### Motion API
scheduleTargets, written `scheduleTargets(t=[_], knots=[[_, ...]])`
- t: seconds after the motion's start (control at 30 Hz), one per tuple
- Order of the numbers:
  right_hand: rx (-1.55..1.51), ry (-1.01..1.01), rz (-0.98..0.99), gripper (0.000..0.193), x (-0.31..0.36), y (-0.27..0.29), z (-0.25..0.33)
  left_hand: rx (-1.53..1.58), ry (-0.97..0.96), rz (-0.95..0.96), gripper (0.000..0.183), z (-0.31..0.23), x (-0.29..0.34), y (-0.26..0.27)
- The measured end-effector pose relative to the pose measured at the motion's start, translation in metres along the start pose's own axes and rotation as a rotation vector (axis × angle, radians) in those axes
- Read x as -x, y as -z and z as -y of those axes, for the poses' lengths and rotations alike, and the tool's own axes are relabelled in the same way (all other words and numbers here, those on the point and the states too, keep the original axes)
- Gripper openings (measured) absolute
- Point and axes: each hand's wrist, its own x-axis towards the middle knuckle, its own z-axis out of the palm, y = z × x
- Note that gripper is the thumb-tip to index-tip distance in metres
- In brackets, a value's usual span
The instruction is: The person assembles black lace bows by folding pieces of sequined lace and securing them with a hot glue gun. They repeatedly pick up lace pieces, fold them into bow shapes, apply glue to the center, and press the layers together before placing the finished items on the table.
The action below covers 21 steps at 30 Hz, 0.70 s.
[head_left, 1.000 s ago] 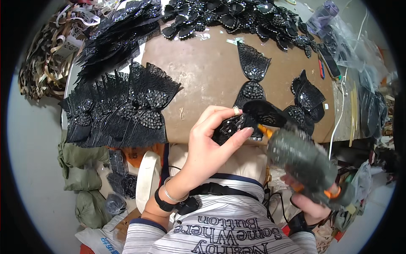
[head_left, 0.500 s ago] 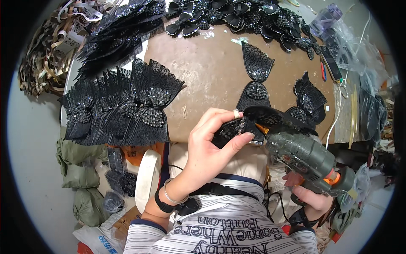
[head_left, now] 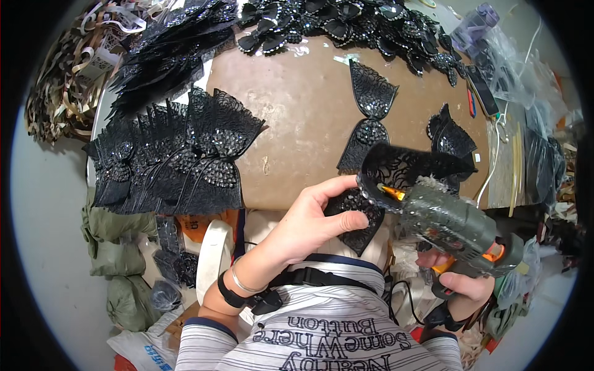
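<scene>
My left hand (head_left: pixel 306 226) pinches a black lace bow-shaped piece (head_left: pixel 405 162) by its beaded middle, between thumb and fingers. One beaded half (head_left: pixel 356 230) hangs below the thumb; the other curves up and to the right. In my right hand (head_left: pixel 467 289) is a dark green hot glue gun (head_left: pixel 450 224), gripped by its handle. Its pointed orange nozzle (head_left: pixel 392 193) sits at the inner curve of the lace; I cannot tell if it touches. Just beyond, a beaded lace bow (head_left: pixel 371 119) lies flat on the table, and another folded piece (head_left: pixel 455 139) lies to the right.
On the brown tabletop (head_left: pixel 278 105), overlapping lace bows (head_left: pixel 176 151) lie at left. Small black bows (head_left: pixel 346 25) and dark lace pieces (head_left: pixel 167 52) crowd the far edge. A phone (head_left: pixel 482 91), a white cord (head_left: pixel 493 161) and clear plastic bags (head_left: pixel 507 68) are at right.
The lace piece has turned and opened, so its inner lace and the orange nozzle show more. Its beaded half now hangs lower under my left thumb. The glue gun has shifted slightly right.
</scene>
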Motion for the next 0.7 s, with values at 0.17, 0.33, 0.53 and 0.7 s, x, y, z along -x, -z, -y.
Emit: scheduleTargets(t=[0.17,0.33,0.53,0.7], knots=[[-0.023,0.078,0.406,0.040,0.006,0.055,-0.004,-0.077,-0.060,-0.103,0.020,0.005,-0.012,-0.004],[0.007,0.141,-0.037,0.040,0.031,0.092,0.028,-0.174,-0.088,-0.190,0.020,0.011,-0.014,-0.010],[1.001,0.571,-0.894,0.039,-0.004,0.224,-0.033,-0.190,-0.093,-0.180,0.018,0.001,-0.017,-0.028],[1.468,0.363,-0.828,0.050,-0.051,0.261,-0.032,-0.133,-0.086,-0.203,0.013,0.003,-0.024,-0.038]])
